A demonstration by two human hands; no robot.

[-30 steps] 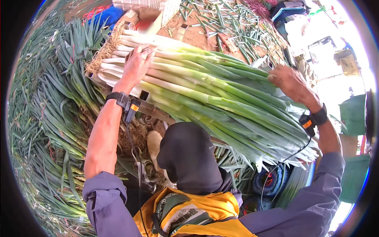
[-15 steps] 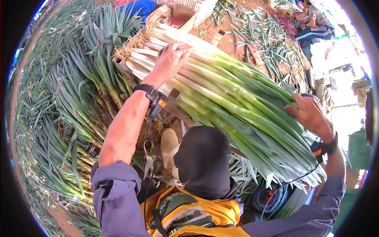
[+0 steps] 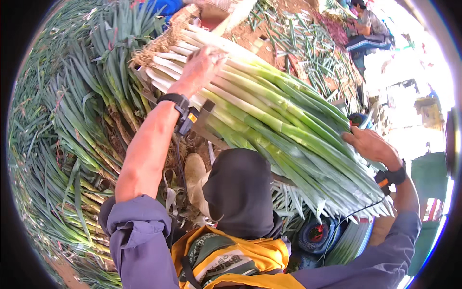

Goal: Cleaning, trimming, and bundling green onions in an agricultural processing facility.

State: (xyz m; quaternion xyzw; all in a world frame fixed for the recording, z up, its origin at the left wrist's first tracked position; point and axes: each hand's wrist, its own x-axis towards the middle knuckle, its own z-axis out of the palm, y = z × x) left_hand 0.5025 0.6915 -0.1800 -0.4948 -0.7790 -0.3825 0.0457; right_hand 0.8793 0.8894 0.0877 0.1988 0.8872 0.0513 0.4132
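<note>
A broad layer of long green onions lies slantwise in front of me, with white stalks and rooty ends at the upper left and green leaves fanning to the lower right. My left hand is on the white stalks near the roots, its fingers curled down onto them. At the far right edge of the leaves, my right hand has its thumb and fingers closed around the outer green onions; some fingertips are hidden behind them. Below the stalks, a metal bar end sticks out beside my left wrist.
Untrimmed green onions are heaped along the left. Loose leaf scraps litter the brown ground beyond. A blue round object sits below the leaf tips. Another person sits at the upper right. A box stands at the top.
The view has shifted a little, so the scene sits slightly further left and up. Both hands keep their places on the green onions; the right hand has slid slightly down the edge.
</note>
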